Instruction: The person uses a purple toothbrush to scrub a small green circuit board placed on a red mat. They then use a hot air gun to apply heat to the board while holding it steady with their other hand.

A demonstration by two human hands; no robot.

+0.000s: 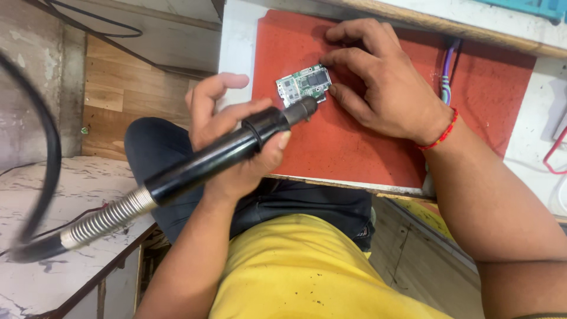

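Note:
A small green circuit board [302, 84] lies on a red work mat [342, 147]. My right hand [378, 77] rests on the mat, its fingertips pressing the board's right edge and top corner. My left hand [236, 136] grips a black hot-air tool handle [224, 155], thumb on top, index finger raised. The tool's nozzle end sits just over the board's lower edge. A metal spring sleeve [109, 215] and a black hose [47, 153] trail from the handle to the left.
The mat lies on a white bench whose front edge is near my lap. A purple cable [447, 77] lies on the mat behind my right wrist, which wears a red thread band [440, 134]. A marbled white table [77, 177] stands at my left, wooden floor [118, 88] beyond.

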